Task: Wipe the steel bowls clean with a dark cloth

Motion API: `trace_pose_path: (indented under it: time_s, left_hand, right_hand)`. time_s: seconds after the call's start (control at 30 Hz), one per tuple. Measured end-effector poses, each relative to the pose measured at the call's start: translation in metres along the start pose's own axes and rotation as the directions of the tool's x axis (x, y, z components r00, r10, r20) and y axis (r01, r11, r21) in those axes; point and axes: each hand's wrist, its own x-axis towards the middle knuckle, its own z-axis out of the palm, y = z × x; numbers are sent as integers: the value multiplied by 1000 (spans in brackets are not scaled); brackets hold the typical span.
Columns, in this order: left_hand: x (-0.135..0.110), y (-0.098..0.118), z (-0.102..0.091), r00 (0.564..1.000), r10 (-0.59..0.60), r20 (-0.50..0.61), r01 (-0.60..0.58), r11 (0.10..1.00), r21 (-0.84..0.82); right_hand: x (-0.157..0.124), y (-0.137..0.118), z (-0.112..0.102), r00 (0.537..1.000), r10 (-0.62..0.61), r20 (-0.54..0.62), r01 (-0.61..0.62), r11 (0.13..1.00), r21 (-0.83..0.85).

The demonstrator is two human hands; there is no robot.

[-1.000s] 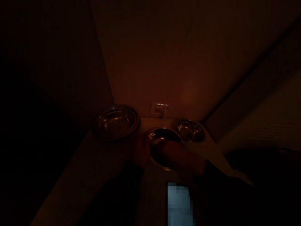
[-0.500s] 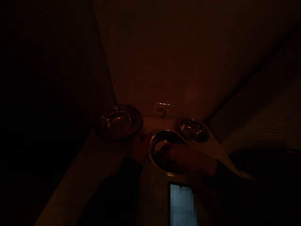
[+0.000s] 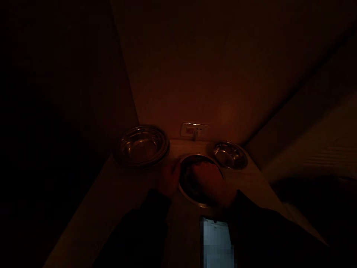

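Observation:
A round metal bowl stands in the middle of the table, its inside very dark. My left hand is at the bowl's left side, thumb and fingers closed on the rim. Over and inside the bowl is my right hand, knuckles up and fingers curled down into it. Whatever those fingers hold, if anything, is hidden by the hand and the dark. The bowl's contents cannot be made out.
A wider metal dish sits at the back left of the table, and a smaller metal bowl at the back right. A lit phone lies in front. On the wall is a socket with a plug.
My right hand has shifted forward and turned within the bowl, its forearm now more upright in view. My left hand has moved slightly right against the rim.

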Motion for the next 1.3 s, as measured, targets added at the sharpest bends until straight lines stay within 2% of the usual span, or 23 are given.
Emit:
trace_pose_path:
  time_s: [0.1,0.2,0.3,0.4,0.5,0.7,0.8,0.87,0.97,1.1,1.3]
  left_hand:
    - [-1,5,1,1000,7,-9,-7,1000,1]
    - [-2,8,1,999,-9,-46,9,1000,-10]
    - [-3,9,1,996,-16,-84,15,1000,-10]
    - [-4,11,2,998,-24,-60,22,999,-31]
    - [-4,11,2,999,-21,-42,19,999,-42]
    - [-2,3,2,999,16,-51,-15,1000,18]
    - [-1,1,3,998,26,-58,-26,1000,3]
    - [-1,2,3,998,2,-64,-3,1000,-17]
    - [0,7,-1,993,-87,-84,84,996,-40]
    - [1,11,-8,979,-194,-57,191,980,-58]
    - [5,6,-6,992,-120,-36,116,988,-105]
  right_hand:
    - [3,0,1,999,-30,-35,32,999,38]
    - [1,1,-2,989,-144,-36,147,985,91]
    - [-6,7,-6,953,-303,-6,300,942,154]
    - [-16,13,-8,905,-424,23,410,886,217]
    - [-19,13,-6,920,-391,18,375,893,248]
    - [0,3,0,986,-160,-52,167,969,184]
    - [6,3,1,994,-82,-71,92,982,165]
    - [6,4,2,994,-76,-76,89,981,170]
    - [5,11,4,989,-125,-81,139,970,198]
    - [0,24,5,960,-266,-89,280,924,262]
    - [-13,26,5,863,-488,-128,498,781,377]
